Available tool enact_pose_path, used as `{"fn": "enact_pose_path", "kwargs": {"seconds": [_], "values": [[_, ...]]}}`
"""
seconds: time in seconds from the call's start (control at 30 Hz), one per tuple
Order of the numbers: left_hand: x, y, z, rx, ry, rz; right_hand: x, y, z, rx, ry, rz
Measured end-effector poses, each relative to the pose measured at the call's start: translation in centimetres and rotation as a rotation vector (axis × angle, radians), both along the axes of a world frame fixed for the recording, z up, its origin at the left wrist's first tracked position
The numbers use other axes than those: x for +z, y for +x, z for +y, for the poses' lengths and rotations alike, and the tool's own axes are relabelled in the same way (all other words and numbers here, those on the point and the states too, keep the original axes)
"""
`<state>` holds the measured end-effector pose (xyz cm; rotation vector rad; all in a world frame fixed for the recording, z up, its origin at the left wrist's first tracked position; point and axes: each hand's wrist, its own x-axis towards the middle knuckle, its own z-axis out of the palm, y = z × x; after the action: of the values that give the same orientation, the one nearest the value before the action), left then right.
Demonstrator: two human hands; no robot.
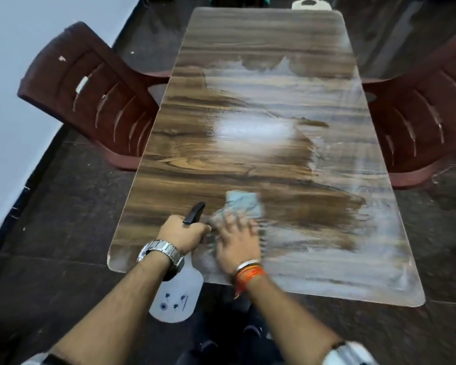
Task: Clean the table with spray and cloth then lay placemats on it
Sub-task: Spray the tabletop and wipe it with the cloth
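No readable text; dark marks on the spray bottle (pixel 175 301) are illegible

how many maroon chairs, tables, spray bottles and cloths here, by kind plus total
maroon chairs: 2
table: 1
spray bottle: 1
cloth: 1
total: 5

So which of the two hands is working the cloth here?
The right hand, the one with orange wristbands, lies flat on the cloth. The left hand, wearing a metal watch, grips the spray bottle instead.
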<state>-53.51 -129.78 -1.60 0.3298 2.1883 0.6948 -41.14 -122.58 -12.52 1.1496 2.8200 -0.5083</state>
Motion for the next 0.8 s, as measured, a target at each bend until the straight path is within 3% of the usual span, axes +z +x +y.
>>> {"fn": "enact_pose_path", "kwargs": {"seconds": [0.1, 0.23, 0.3, 0.47, 0.53, 0.6, 0.67, 0.8], "values": [[0.5, 0.4, -2.3, -0.004, -0.028, 0.014, 1.9, -3.6, -6.7, 0.385, -0.143, -0.042], [0.5, 0.7, -5.3, 0.069, -0.051, 0.079, 0.9, -1.8, -6.7, 0.382, -0.109, 0.067], [0.5, 1.2, -6.7, 0.091, -0.083, 0.067, -0.2, 2.0, -4.0, 0.169, -0.069, 0.096], [0.1, 2.3, -9.6, 0.097, -0.069, 0.027, -0.5, 13.3, 3.2, -0.631, 0.041, -0.027], [0.1, 2.5, -10.5, 0.119, -0.027, 0.012, -0.2, 13.9, 3.5, -0.828, -0.008, -0.058], [0.1, 2.8, -11.4, 0.156, 0.009, 0.000, -0.1, 11.4, 2.6, -0.884, -0.036, -0.061], [0.1, 3.0, -12.4, 0.169, 0.008, 0.008, 0.0, 7.1, 1.2, -0.687, 0.011, -0.021], [-0.1, 3.5, -14.3, 0.207, 0.020, 0.012, -0.2, -3.1, -6.1, 0.099, 0.012, 0.047]]}}
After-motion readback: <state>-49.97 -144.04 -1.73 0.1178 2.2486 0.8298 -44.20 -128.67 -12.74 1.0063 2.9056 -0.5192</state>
